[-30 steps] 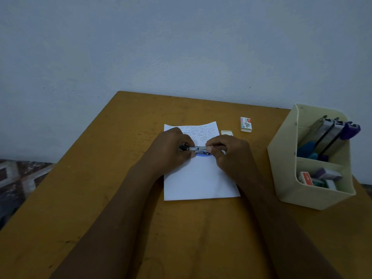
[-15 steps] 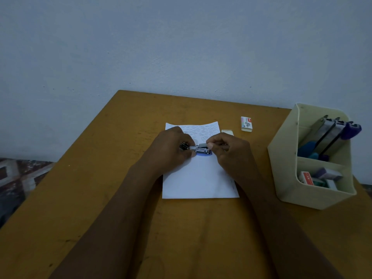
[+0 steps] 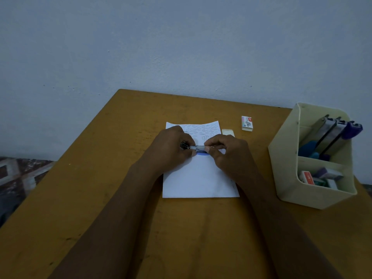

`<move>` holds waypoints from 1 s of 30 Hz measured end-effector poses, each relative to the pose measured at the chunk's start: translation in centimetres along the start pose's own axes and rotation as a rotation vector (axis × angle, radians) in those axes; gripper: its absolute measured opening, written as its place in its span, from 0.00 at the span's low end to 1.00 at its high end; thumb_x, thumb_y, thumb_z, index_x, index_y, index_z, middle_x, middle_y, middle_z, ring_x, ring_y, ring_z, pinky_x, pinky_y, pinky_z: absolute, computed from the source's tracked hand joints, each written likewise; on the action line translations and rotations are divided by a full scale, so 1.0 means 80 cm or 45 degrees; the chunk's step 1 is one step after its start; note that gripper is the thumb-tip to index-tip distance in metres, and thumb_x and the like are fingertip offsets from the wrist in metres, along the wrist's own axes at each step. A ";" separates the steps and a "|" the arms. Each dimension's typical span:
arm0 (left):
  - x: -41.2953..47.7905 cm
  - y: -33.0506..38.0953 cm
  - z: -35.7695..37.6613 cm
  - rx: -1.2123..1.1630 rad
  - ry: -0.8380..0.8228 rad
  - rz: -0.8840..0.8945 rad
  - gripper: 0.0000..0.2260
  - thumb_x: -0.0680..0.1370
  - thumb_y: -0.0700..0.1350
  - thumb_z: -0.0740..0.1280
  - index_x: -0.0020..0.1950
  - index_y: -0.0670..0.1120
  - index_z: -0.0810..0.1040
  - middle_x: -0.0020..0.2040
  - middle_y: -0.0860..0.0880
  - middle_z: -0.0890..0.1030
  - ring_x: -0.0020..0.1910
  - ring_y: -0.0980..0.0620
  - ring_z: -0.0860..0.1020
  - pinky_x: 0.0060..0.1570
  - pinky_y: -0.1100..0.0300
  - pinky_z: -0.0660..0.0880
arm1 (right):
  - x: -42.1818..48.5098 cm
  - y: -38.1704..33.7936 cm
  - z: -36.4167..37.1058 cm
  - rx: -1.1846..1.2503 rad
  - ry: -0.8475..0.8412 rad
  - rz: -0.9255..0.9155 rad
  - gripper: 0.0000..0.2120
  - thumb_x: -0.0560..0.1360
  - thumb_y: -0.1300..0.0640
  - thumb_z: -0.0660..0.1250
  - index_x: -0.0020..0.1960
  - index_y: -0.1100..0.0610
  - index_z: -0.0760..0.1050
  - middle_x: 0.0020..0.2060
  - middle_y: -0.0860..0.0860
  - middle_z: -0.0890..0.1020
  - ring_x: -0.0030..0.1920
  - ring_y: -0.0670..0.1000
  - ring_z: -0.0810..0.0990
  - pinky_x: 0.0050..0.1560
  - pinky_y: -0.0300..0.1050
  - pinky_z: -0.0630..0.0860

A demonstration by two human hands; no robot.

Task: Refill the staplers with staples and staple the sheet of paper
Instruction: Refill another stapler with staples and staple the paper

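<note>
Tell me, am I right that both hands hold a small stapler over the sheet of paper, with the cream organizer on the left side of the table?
Not quite: the head view shows the cream organizer on the right side of the table. Otherwise yes, the left hand and right hand hold the small stapler over the sheet of paper.
</note>
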State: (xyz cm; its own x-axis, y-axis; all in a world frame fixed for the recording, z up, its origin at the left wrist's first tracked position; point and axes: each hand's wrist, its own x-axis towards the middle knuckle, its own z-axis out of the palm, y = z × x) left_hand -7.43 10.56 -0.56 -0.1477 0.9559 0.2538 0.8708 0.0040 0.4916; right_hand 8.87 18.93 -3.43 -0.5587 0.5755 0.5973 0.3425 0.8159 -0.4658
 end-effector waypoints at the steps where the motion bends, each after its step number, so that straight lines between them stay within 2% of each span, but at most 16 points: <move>1: 0.000 0.001 0.000 0.002 0.001 0.003 0.09 0.73 0.47 0.72 0.53 0.48 0.84 0.47 0.48 0.81 0.45 0.53 0.75 0.44 0.57 0.73 | 0.000 0.000 0.000 -0.008 -0.001 -0.003 0.09 0.69 0.60 0.70 0.46 0.64 0.82 0.41 0.58 0.85 0.40 0.54 0.82 0.46 0.38 0.73; 9: 0.001 -0.001 0.002 0.006 -0.008 0.003 0.10 0.73 0.47 0.73 0.53 0.49 0.84 0.47 0.47 0.81 0.45 0.52 0.75 0.44 0.56 0.74 | -0.001 0.002 0.001 -0.097 -0.016 -0.050 0.13 0.67 0.58 0.71 0.48 0.64 0.82 0.44 0.58 0.85 0.42 0.56 0.83 0.51 0.41 0.74; 14: 0.002 -0.003 0.003 0.006 -0.004 0.022 0.09 0.73 0.47 0.72 0.53 0.48 0.84 0.47 0.48 0.81 0.44 0.54 0.74 0.40 0.61 0.70 | 0.001 0.003 0.003 -0.106 -0.042 -0.107 0.13 0.68 0.59 0.70 0.49 0.64 0.82 0.45 0.58 0.85 0.43 0.56 0.84 0.53 0.45 0.75; 17: 0.001 -0.005 0.003 -0.005 0.003 0.040 0.08 0.73 0.46 0.73 0.51 0.48 0.85 0.45 0.48 0.81 0.44 0.53 0.75 0.41 0.59 0.71 | 0.002 0.002 0.005 -0.123 -0.044 -0.150 0.12 0.68 0.60 0.69 0.49 0.64 0.82 0.44 0.58 0.85 0.42 0.56 0.84 0.52 0.44 0.74; 24: 0.003 -0.007 0.005 0.002 0.006 0.032 0.08 0.72 0.46 0.73 0.50 0.50 0.85 0.44 0.48 0.81 0.43 0.53 0.75 0.37 0.62 0.69 | 0.000 0.003 0.007 -0.163 -0.050 -0.182 0.11 0.68 0.62 0.68 0.49 0.63 0.82 0.43 0.58 0.85 0.40 0.58 0.83 0.50 0.43 0.73; 30: 0.003 -0.003 0.003 0.015 -0.007 0.019 0.08 0.73 0.47 0.73 0.51 0.49 0.85 0.45 0.48 0.81 0.44 0.53 0.75 0.37 0.65 0.67 | 0.000 0.004 0.009 -0.161 -0.095 -0.112 0.12 0.69 0.59 0.67 0.49 0.64 0.82 0.43 0.59 0.84 0.41 0.59 0.82 0.49 0.43 0.72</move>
State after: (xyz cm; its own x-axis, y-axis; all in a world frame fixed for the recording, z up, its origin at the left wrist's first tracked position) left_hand -7.56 10.86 -0.85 -0.1324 0.9574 0.2565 0.8784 -0.0066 0.4779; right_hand 8.42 19.16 -4.01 -0.6437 0.4999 0.5794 0.3794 0.8660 -0.3256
